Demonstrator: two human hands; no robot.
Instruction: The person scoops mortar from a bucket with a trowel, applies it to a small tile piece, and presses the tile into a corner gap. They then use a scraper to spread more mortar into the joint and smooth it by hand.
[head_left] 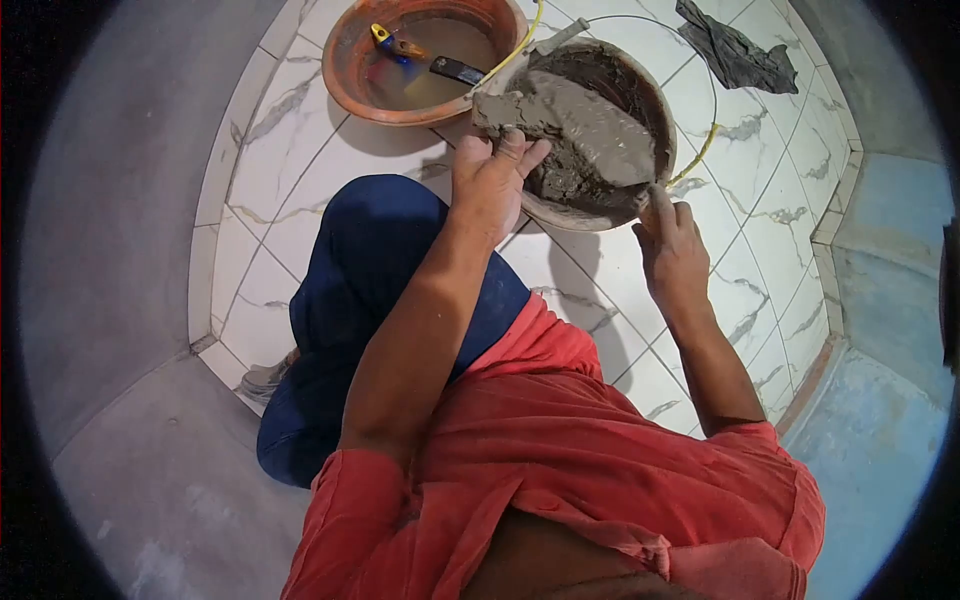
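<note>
My left hand is at the near left rim of a tub of wet grey mortar. Its fingers pinch the near edge of a flat, mortar-coated piece; what lies under the coating is hidden. At the tub's near right rim, my right hand is closed around a handle end. From there a broad grey blade smeared with mortar, looking like a trowel, slants across the tub. A grey handle sticks out over the far left rim.
An orange basin of murky water stands at the far left, holding a yellow-handled brush and a black-handled tool. A dark cloth lies on the marbled floor tiles at right. Walls close in on both sides.
</note>
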